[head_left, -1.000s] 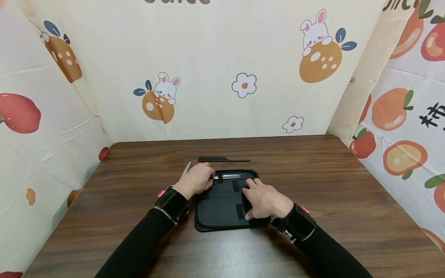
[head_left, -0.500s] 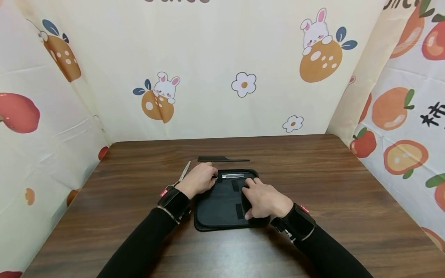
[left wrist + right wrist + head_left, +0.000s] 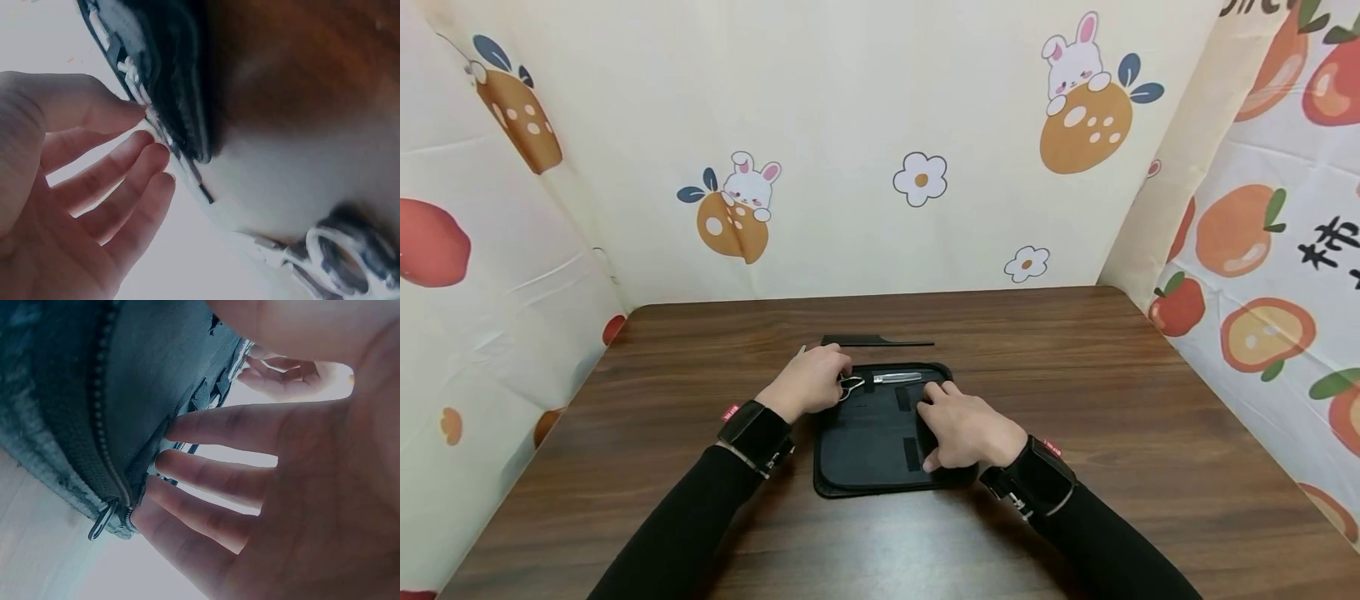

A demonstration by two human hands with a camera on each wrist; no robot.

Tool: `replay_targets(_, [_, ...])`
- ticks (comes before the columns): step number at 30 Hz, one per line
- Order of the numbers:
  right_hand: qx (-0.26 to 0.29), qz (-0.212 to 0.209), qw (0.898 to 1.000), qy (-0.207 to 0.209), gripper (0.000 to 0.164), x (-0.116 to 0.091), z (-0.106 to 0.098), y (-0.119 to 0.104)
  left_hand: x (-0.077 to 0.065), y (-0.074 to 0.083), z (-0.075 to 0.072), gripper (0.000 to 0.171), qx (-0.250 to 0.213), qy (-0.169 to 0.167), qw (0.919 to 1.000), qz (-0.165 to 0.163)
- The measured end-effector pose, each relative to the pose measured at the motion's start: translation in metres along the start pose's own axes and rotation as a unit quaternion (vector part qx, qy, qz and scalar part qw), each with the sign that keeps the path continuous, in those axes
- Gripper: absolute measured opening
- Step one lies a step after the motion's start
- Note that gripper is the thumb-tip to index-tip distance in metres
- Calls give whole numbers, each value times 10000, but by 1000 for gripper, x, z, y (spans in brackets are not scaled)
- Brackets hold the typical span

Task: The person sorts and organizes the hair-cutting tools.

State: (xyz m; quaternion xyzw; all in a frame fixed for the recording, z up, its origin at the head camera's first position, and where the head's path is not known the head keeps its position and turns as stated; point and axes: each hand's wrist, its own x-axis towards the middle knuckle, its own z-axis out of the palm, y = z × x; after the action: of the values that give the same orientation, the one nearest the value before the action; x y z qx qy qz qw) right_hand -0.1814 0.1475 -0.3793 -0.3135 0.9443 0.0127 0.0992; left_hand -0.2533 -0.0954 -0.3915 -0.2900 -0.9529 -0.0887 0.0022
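Observation:
A black zip case lies open on the table. A pair of silver scissors lies along its far edge, the blades under an elastic strap and the finger loops toward the left. My left hand pinches the scissors at the loop end; in the left wrist view the thumb and fingertips meet on the metal. My right hand rests on the case's right side. In the right wrist view its fingers extend nearly straight with the tips against the case edge, next to a zip pull.
Behind the case lies a black comb with a thin tail. A second pair of scissors rests on the table left of the case, mostly covered by my left hand in the head view. Patterned cloth stands around the table's back and sides.
The scissors slid a little to the right under the strap. My left hand then shifted left, which uncovers the finger loops. The right hand stays in place on the case.

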Motion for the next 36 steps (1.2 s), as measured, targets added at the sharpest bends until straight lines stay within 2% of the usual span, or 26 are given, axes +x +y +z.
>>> replay_targets(10, [24, 18, 10000, -2, 63, 1, 0, -1, 1, -3, -1, 20, -9, -176, 9998, -22])
replay_targets(36, [-14, 6, 10000, 9, 63, -1, -1, -2, 6, 5, -1, 23, -3, -320, 9992, 242])
